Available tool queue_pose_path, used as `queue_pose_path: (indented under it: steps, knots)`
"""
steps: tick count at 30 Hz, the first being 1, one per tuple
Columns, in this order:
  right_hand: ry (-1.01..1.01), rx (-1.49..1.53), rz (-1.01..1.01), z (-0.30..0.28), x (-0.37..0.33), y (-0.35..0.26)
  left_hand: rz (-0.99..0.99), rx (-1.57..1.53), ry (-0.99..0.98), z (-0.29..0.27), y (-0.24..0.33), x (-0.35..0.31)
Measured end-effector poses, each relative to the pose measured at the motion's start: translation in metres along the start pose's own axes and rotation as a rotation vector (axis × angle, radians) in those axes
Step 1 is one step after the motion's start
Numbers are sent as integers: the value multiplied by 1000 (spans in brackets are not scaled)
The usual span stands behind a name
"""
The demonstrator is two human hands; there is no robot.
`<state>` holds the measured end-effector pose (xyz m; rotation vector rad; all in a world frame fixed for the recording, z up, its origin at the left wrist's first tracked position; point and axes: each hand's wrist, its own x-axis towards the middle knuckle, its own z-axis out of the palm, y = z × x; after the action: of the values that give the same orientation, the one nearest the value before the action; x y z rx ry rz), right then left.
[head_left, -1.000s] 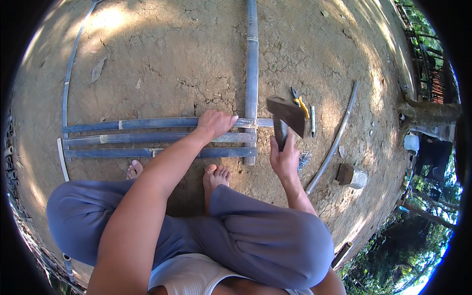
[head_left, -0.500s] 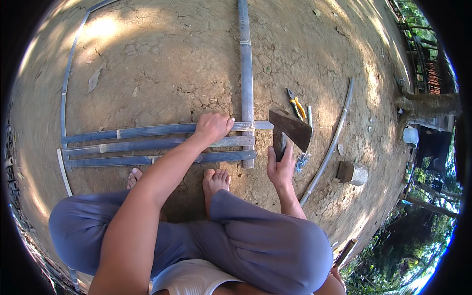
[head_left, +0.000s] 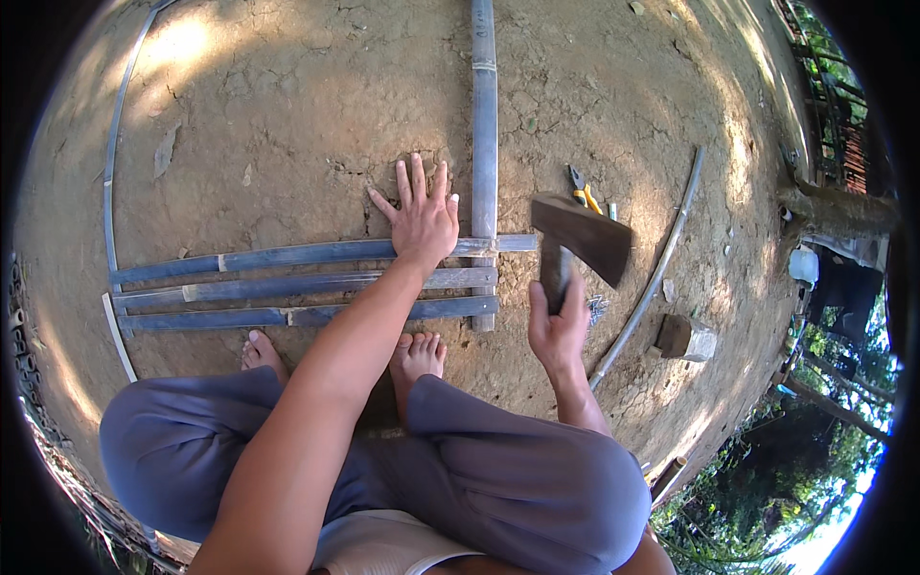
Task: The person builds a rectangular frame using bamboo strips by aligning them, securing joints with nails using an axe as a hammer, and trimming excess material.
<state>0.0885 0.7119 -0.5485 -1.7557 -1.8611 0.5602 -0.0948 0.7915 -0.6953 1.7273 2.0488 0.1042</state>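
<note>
Gripping hatchet (head_left: 580,233) w/ R hand (head_left: 559,326); splaying empty L hand (head_left: 424,226) by 3 bamboo slats (head_left: 287,285), already laid across pole (head_left: 485,125) to its R, w/ overhang (head_left: 518,242) uncut.

Open ground (head_left: 287,125) lies left of the long strip (head_left: 485,125), beyond the 3 crosswise strips (head_left: 287,287), while pliers (head_left: 594,203) and a curved pole (head_left: 661,251) obstruct its right side.
</note>
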Motion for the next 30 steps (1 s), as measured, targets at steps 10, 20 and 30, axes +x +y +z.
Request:
queue_pose_path:
  steps: [10,20,30]
  knots:
    - [-446,-343,259,11,-9,47,-5,-8,41,5,6,11]
    - [-345,-436,208,26,-31,72,59,-27,65,0,0,0]
    - [155,-319,403,14,-80,128,178,-235,-187,-25,39,-5]
